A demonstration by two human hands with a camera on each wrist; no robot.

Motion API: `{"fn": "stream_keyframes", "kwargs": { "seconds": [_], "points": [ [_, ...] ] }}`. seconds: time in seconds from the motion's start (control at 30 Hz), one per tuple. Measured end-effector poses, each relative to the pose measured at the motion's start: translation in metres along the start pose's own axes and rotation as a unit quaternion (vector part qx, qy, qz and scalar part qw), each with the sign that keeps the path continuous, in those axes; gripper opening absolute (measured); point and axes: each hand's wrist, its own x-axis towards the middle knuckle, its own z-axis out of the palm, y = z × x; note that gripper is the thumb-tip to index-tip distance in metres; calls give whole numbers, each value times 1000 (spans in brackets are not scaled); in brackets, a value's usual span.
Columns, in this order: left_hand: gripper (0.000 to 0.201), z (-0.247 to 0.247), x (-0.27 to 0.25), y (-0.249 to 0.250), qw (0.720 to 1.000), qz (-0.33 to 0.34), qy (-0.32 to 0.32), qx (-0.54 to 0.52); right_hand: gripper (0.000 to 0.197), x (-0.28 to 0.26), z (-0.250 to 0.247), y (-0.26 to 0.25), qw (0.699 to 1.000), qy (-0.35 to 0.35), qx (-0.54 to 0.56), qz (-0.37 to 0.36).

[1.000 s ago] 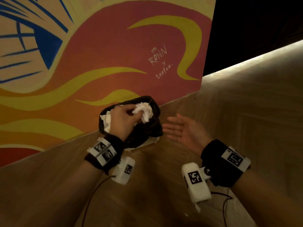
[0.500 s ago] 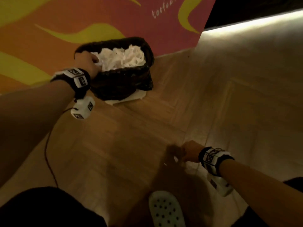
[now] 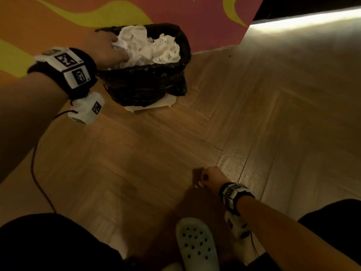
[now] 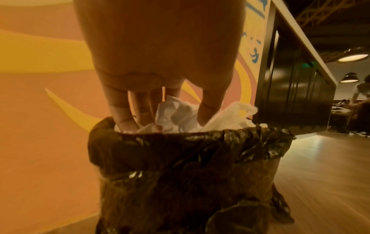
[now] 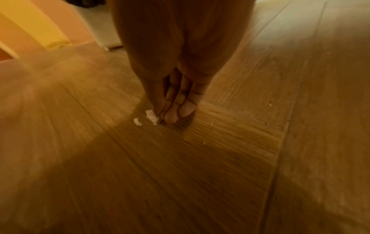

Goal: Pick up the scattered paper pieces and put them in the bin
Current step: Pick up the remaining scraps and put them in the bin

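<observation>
The bin (image 3: 148, 75) by the wall is heaped with crumpled paper (image 3: 148, 45), so I'd keep the left hand (image 3: 106, 49) pressing that pile down, its grip loose with straight fingers (image 4: 122, 110) poking into it. Out mid-floor, the right hand (image 3: 212, 178) has its grip pinched on a tiny paper scrap (image 5: 152, 116); I'd grab the loose scrap (image 5: 137, 121) just beside it in the same go.

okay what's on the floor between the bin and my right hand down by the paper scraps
Nothing but bare wooden floor shows between the bin and your right hand in the head view. The paper scraps lie beside that hand, away from the bin.
</observation>
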Motion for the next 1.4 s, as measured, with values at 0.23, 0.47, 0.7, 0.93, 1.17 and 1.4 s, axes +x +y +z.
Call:
{"fn": "stream_keyframes", "kwargs": {
  "seconds": [0.23,0.47,0.7,0.93,1.17,1.4],
  "points": [
    [58,-7,-16,9,989,-11,121,-81,16,-8,3,13,991,81,95,37],
    [9,-26,-85,28,946,19,240,-216,37,-5,36,0,997,55,-48,-40],
    [20,-14,-133,61,940,97,98,-311,12,-1,37,-2,993,76,-54,-77],
    [17,-8,-131,76,946,143,44,-288,16,3,37,-5,994,74,-47,-65],
    [13,-21,-123,65,947,150,64,-276,13,12,-83,-27,970,228,70,-52],
    [19,-28,-107,56,961,112,84,-240,17,-12,-247,-102,897,390,77,-195]
  ]
}}
